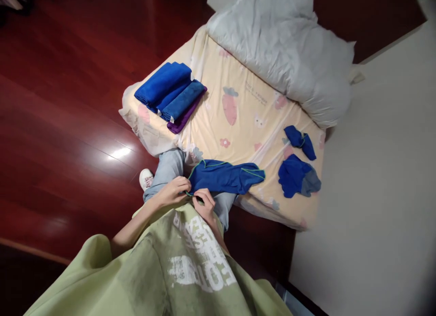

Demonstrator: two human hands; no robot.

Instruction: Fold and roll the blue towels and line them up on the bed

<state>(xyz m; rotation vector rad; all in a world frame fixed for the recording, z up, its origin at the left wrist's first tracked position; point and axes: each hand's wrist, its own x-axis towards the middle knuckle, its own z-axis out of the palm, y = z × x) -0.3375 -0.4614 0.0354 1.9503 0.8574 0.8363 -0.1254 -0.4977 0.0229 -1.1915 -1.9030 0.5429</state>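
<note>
A blue cloth with green edging (pixel 221 177) lies lengthwise over my lap and the near edge of the bed. My left hand (pixel 175 190) is closed, pinching the cloth's left end by its green-trimmed edge. Close beside it, my right hand (pixel 204 203) has its fingers curled on the lower corner of the same end, thumb and forefinger pressed together. The far end of the cloth rests to the right, with a green-edged fold on top.
On the bed's left stand folded blue cloths (pixel 166 86) and a purple cloth (pixel 185 118). Crumpled blue cloths (pixel 294 173) lie at the right, near the wall (pixel 371 170). A grey-white quilt (pixel 282 43) is heaped at the back of the patterned sheet (pixel 245 129).
</note>
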